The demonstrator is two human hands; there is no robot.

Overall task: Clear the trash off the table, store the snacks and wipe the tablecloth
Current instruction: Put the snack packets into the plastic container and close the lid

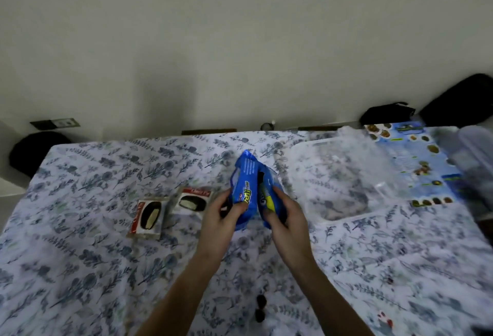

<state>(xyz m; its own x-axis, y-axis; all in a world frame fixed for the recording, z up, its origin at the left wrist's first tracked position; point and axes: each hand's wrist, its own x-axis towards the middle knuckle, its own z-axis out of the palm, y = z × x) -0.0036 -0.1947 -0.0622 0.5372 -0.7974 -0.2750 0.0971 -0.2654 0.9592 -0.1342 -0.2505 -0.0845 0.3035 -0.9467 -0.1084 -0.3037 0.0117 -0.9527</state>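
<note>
Both our hands clamp a blue pack [246,183] at frame centre, left hand [224,213] curled round its left side, right hand [285,215] round its right, over the tablecloth [93,269]. Two pie packets [149,215] lie just left of it, a clear tub [333,175] to the right, a leaflet [416,159] at upper right.

Blue snack packets [249,189]: two, glossy, upright, pressed together, gripped by the left hand [221,218] and right hand [286,218] above mid-cloth.
Choco pie packets [148,215]: two, flat, side by side, just left.
Tablecloth [80,255]: white, blue-grey leaf print.
Dark crumbs [260,309]: near edge.
</note>
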